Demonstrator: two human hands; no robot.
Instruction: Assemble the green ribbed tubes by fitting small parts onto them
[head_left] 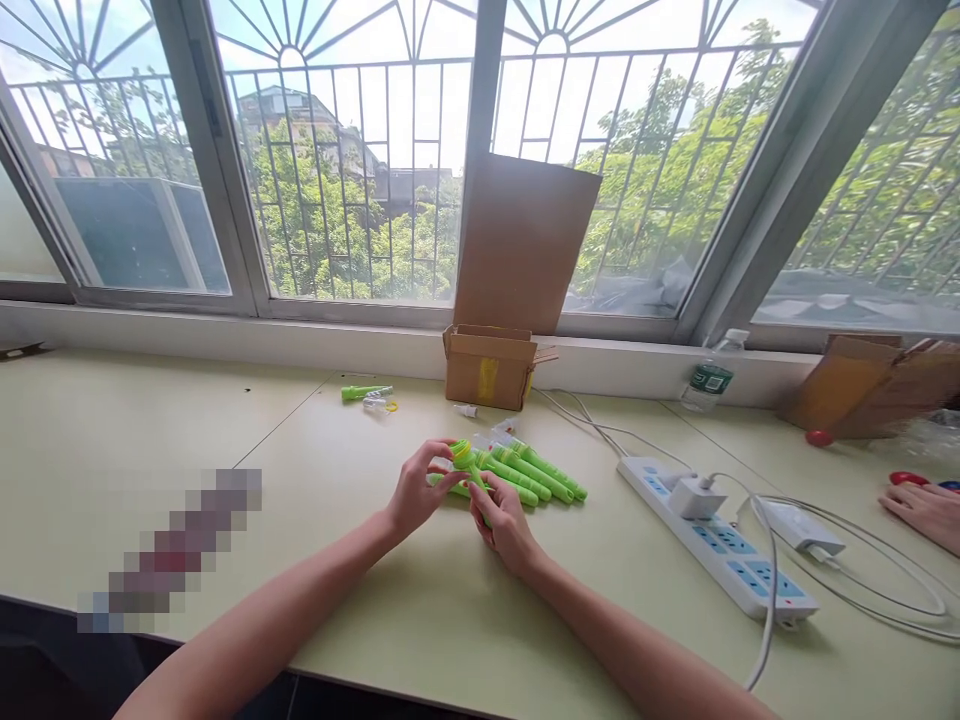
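Note:
My left hand (pixel 420 488) pinches the wide head of a green plastic torch-shaped tube (pixel 462 456), with a yellow ring at its rim. Lower down, my right hand (pixel 507 522) has its fingers wrapped round the same tube's handle. Just beyond my hands, several similar green tubes (pixel 551 475) lie side by side on the table. Small clear plastic parts (pixel 504 430) rest by their heads, and a white cap (pixel 466 411) lies farther back. Another green tube (pixel 361 393) lies at the back left beside a clear piece and a yellow ring (pixel 391 406).
An open cardboard box (pixel 484 370) stands against the window ledge. To the right are a white power strip (pixel 716 540) with cables, a plastic bottle (pixel 709 375) and more cardboard (pixel 855 385). Another person's hand (pixel 926 510) rests at the right edge near red round objects.

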